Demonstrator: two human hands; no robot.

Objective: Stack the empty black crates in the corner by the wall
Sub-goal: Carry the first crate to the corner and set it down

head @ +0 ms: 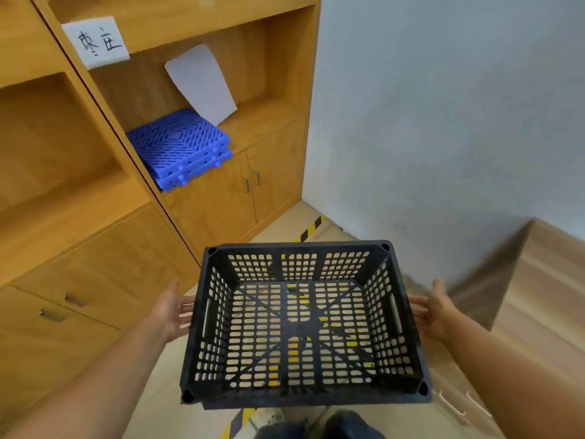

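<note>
Carrying looks like the step in hand: a black perforated crate (304, 324), empty, sits between the two hands over the floor, facing the corner where the wooden cabinet (221, 201) meets the pale wall (443, 122). No other crate shows in that corner, so whether this one starts the stack or the stack lies out of view cannot be told. From the left, the left hand (172, 310) has straight, spread fingers beside the crate's left wall near its handle slot; whether they press it or stand just off it is unclear. The right hand (432, 308) mirrors it, fingers straight and relaxed beside the right wall, curled round nothing. The next move probably calls for a firm hold on both sides, then lowering the crate level into the corner.
</note>
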